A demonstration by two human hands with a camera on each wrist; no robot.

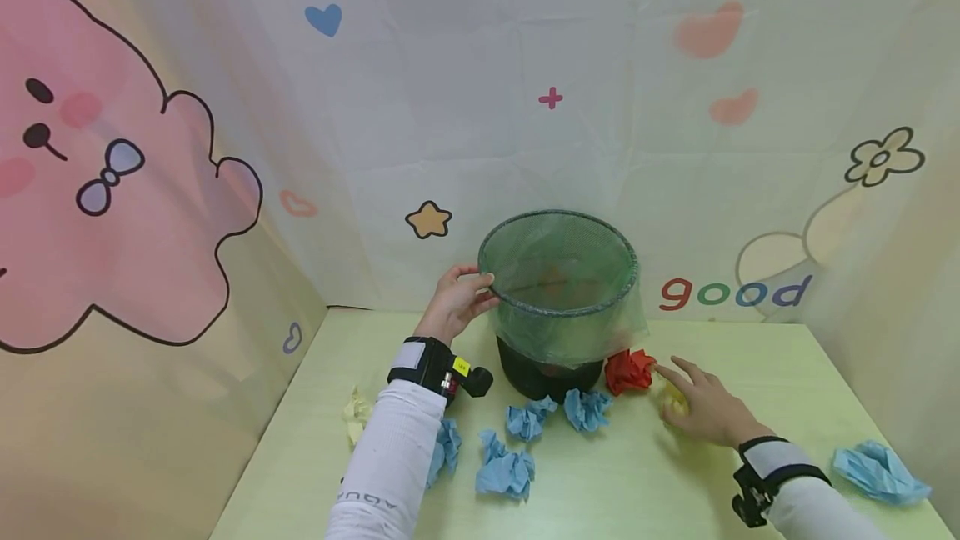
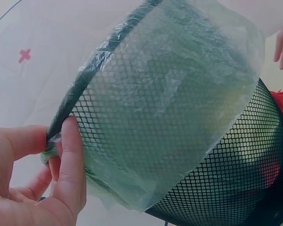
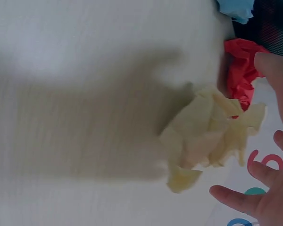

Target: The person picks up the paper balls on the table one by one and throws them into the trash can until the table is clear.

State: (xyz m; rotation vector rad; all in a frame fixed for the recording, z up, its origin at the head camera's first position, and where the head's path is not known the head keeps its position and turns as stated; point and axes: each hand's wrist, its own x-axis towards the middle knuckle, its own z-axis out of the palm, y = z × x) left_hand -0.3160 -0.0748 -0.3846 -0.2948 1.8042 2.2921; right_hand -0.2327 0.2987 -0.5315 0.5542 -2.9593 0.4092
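Note:
A black mesh wastebasket (image 1: 551, 377) stands at the back of the table. A thin green plastic bag (image 1: 570, 336) lines it and folds down over its rim. My left hand (image 1: 459, 304) pinches the left side of the bagged rim between thumb and fingers, as the left wrist view also shows. My right hand (image 1: 708, 408) is spread over a crumpled yellow paper ball (image 3: 203, 132), fingers apart and not closed round it. A crumpled red paper ball (image 1: 630, 371) lies between that hand and the basket, near the fingertips.
Crumpled blue paper balls (image 1: 506, 467) are scattered in front of the basket, some partly behind my left forearm. Another blue paper (image 1: 881, 472) lies at the right table edge. A pale yellow paper ball (image 1: 356, 415) is at left. A printed curtain (image 1: 450, 107) hangs behind the table.

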